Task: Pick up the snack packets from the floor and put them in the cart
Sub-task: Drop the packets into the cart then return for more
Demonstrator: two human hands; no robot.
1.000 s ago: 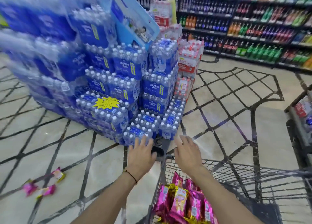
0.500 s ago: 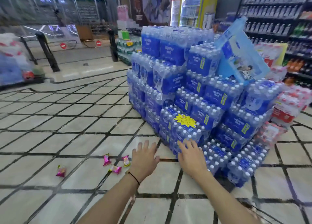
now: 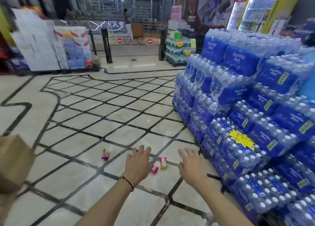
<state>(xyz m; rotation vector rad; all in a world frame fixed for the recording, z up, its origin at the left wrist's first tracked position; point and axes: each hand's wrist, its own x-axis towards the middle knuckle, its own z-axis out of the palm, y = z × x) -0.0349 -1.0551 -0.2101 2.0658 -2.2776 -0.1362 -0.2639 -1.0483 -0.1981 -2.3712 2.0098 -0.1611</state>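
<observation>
Head camera: we look down on a shop floor (image 3: 119, 116) of pale tiles ruled with dark lines, our two bare arms stretched out over it. The left hand (image 3: 139, 164), a black cord (image 3: 127, 181) at its wrist, is flat with fingers spread wide and grips nothing. The right hand (image 3: 191, 166) beside it is splayed the same way and is also empty.

Three snack packets lie on the tiles. A magenta packet (image 3: 155, 169) sits just beside the left hand's edge, though we cannot tell whether they touch. A pink packet with yellow ends (image 3: 163, 162) lies next to it, between the hands. A lone packet (image 3: 105, 155) lies apart, to the left of the left hand.

To our right rises a stepped stack of blue shrink-wrapped water bottles (image 3: 247, 106) bearing a yellow starburst tag (image 3: 241, 139). A brown cardboard box (image 3: 13, 162) shows blurred at the left edge.
</observation>
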